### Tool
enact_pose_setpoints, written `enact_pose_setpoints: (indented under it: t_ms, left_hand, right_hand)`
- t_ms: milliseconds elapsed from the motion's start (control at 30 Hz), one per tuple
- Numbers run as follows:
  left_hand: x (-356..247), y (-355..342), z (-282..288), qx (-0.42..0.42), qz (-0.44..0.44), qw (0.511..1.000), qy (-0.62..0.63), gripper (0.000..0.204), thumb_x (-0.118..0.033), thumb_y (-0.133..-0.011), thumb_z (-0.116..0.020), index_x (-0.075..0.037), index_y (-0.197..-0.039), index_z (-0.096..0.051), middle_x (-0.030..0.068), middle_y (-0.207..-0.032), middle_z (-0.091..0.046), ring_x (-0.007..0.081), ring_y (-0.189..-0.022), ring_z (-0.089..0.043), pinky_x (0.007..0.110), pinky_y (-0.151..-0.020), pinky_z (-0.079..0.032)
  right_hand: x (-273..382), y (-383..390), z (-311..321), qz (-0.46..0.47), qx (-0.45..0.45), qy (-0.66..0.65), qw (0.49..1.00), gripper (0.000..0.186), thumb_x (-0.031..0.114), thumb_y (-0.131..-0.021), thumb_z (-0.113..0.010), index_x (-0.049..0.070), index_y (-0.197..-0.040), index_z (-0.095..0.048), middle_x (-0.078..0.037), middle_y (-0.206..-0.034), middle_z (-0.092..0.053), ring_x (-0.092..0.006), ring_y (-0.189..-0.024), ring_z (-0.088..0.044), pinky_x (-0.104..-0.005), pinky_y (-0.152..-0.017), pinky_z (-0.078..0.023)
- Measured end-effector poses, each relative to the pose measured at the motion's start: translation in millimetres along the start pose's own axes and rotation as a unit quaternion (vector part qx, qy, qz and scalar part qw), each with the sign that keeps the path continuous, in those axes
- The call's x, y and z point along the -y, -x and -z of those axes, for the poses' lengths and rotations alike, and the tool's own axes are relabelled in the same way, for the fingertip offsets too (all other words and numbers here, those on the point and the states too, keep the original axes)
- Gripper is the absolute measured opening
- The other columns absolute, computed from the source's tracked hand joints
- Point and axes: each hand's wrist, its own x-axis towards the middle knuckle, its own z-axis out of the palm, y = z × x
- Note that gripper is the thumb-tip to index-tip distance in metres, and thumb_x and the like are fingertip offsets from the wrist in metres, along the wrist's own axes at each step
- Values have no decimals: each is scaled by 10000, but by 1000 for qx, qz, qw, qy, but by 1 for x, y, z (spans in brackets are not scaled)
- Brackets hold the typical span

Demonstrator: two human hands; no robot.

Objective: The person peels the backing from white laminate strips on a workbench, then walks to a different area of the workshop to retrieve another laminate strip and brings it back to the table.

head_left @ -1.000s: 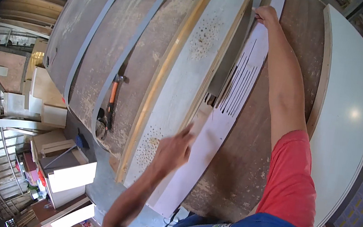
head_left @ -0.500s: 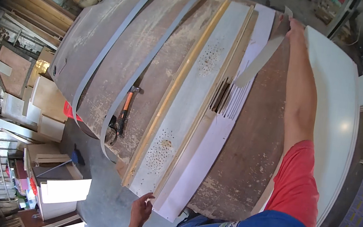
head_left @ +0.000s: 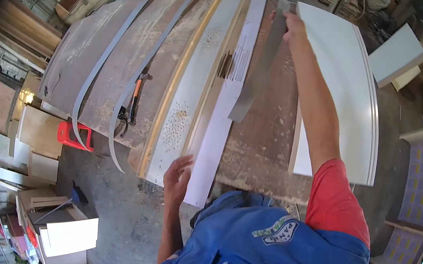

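My right hand (head_left: 292, 27) reaches to the far side of the worn brown table (head_left: 250, 162), closed on a thin grey strip (head_left: 263, 69). The strip hangs from it toward me, its near end by a long white board (head_left: 206, 158). At the table's near edge my left hand (head_left: 178, 178) is raised with fingers loosely apart and nothing in them. Next to that hand lies a pale panel (head_left: 172, 132) dotted with small holes, edged by a yellowish wooden rail (head_left: 174, 83). Several dark slots (head_left: 238, 65) cut across the white board.
Two more grey strips, one farther left (head_left: 104, 57) and one nearer (head_left: 144, 68), lie over the table. Between the nearer strip and the rail lies an orange-handled hammer (head_left: 137, 89). A large white panel (head_left: 341, 112) lies at the right. A red stool (head_left: 73, 135) stands below the left edge.
The view has shifted, so the table sits farther left. The grey strip in my right hand has swung straighter along the table. My left hand has risen over the near edge, fingers more spread.
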Motion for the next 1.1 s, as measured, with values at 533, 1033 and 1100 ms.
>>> enact_pose_setpoints:
  t_ms: [533,1033,1100]
  left_hand:
    - [-6,133,-22,279,48,951,127,217,-118,-944,-514,-17,-1135,-486,53,-745,-588,117,-587,-546,250,-521,-442]
    - [84,212,73,175,180,967,54,196,-168,-913,-564,3,-997,-613,59,-699,-621,137,-602,-588,278,-552,-470]
    - [131,221,91,171,182,967,50,212,-170,-900,-580,11,-1000,-626,70,-729,-645,150,-639,-612,284,-592,-488]
  right_hand:
    - [-160,447,65,-39,-133,99,985,333,400,-929,-531,101,-1075,-534,-72,-863,-623,-145,-616,-557,-293,-571,-503]
    - [-197,535,298,64,-365,-330,868,892,722,-843,-376,170,-1499,-131,-122,-1527,-166,-356,-1387,-187,-541,-1106,-187]
    - [-197,523,267,16,-449,-267,852,832,687,-870,-363,148,-1481,-196,-117,-1506,-232,-343,-1358,-261,-529,-1104,-227]
